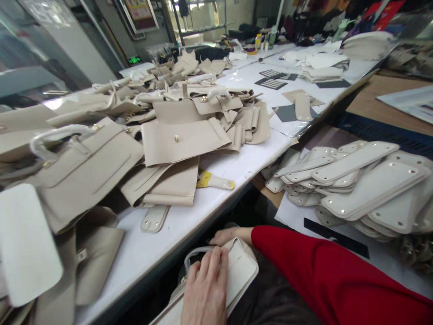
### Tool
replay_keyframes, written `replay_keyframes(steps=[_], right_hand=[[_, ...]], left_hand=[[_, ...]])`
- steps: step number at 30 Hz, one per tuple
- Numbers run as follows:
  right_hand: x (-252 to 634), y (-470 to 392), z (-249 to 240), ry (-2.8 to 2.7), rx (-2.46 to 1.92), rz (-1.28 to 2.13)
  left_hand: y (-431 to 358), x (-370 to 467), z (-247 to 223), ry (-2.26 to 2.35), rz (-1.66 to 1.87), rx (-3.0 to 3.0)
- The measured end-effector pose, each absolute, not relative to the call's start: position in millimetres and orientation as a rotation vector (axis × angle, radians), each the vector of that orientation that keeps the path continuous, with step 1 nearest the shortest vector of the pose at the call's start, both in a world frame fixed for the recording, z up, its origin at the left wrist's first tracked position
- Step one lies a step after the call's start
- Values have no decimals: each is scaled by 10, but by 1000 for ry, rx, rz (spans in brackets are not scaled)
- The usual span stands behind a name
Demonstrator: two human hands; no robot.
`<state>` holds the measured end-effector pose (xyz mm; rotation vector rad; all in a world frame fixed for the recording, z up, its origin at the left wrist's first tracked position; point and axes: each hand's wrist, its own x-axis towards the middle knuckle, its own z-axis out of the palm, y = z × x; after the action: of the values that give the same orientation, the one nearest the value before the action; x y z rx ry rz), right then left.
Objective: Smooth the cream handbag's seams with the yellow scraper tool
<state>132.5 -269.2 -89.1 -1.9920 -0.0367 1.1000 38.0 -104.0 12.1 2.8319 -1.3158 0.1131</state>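
Note:
A pale beige handbag (241,269) lies tilted over my lap at the table's near edge, its wrapped handle (194,255) pointing up and left. My left hand (207,286) is closed over the bag's upper side, fingers together and thumb out of sight. Behind the bag's far end, my right hand (230,235) reaches in from the red sleeve and holds it; the bag hides part of its fingers. The bag's lower part runs out of the picture.
Unfinished beige bag pieces (182,140) cover the left of the white table (135,266). A yellow-marked tool (216,180) lies near its edge. On my right, pale panels with metal studs (358,176) are stacked beside a black strip (334,237). A white panel (29,246) is at far left.

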Motion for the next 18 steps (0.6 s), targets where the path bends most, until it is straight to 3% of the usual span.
replay_keyframes(steps=[10,14,18], right_hand=[[1501,-2274,62,-402,-1849,1176],[1350,-2085,147,-474,-2020,1041],[1212,-2023,102,-561,-2153,1013]], left_hand=[[-1111,279,388,-968,-179,2739],[-848,424,571,-744,-464,2375],[-179,655,353,-267,-717,2014]])
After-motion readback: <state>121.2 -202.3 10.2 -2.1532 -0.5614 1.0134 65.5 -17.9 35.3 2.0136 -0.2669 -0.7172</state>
